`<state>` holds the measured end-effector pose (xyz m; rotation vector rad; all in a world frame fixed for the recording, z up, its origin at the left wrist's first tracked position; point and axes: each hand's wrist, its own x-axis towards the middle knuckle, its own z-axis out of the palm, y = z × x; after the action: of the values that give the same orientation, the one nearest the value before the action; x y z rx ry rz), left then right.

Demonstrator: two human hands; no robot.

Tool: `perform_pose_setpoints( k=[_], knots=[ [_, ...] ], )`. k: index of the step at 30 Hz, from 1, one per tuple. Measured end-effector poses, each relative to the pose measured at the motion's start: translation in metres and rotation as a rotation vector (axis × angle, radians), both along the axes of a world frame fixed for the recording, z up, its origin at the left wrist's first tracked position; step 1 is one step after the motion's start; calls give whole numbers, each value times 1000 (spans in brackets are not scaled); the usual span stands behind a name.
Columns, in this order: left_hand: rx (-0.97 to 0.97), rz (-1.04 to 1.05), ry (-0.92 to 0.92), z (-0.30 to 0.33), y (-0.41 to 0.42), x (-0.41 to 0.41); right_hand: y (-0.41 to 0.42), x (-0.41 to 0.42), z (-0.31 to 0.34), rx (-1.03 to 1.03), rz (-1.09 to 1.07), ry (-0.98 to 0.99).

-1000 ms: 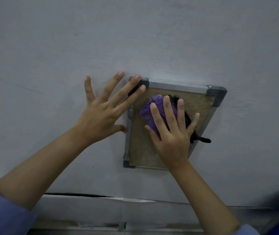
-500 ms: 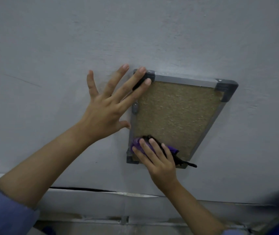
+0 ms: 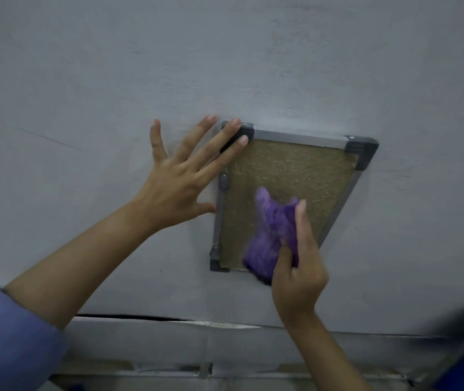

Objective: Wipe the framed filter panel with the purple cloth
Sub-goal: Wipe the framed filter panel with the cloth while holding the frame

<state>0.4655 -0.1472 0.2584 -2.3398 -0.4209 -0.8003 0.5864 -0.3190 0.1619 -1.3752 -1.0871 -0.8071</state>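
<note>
Head view: grey wall (image 3: 84, 66), panel (image 3: 290, 170) flat against it, seam strip (image 3: 168, 320) below. Your L hand (image 3: 180, 179) lies spread, fingers straight, tips on the top-left corner, prob. to brace the frame vs. wipe pressure. R hand (image 3: 298, 266) grips the cloth (image 3: 270, 235), bunched over the panel's lower part for scrubbing.

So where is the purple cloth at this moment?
In the head view, the fluffy purple cloth is gripped by the right hand, over the lower right part of the grey-framed brown filter panel.
</note>
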Motion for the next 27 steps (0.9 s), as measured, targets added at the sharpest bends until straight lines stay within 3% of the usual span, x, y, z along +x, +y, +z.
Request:
perform_pose_setpoints(
  k=[2,4,6,12,20,27],
  knots=[
    [6,-11,-6,1,1,-1,13,12,16,-12,-78,-268],
    [19,-18,-5,2,2,-2,30,23,13,-156,-175,-530],
    [49,-7,-6,2,3,-2,43,33,-1,-302,-203,-651],
    [40,-54,-19,-2,4,0,49,35,-29,-316,-128,-641],
    [18,15,23,-4,5,3,34,47,-112,-571,17,-818],
    [35,60,10,-3,-4,3,15,50,-115,-686,117,-802]
  ],
)
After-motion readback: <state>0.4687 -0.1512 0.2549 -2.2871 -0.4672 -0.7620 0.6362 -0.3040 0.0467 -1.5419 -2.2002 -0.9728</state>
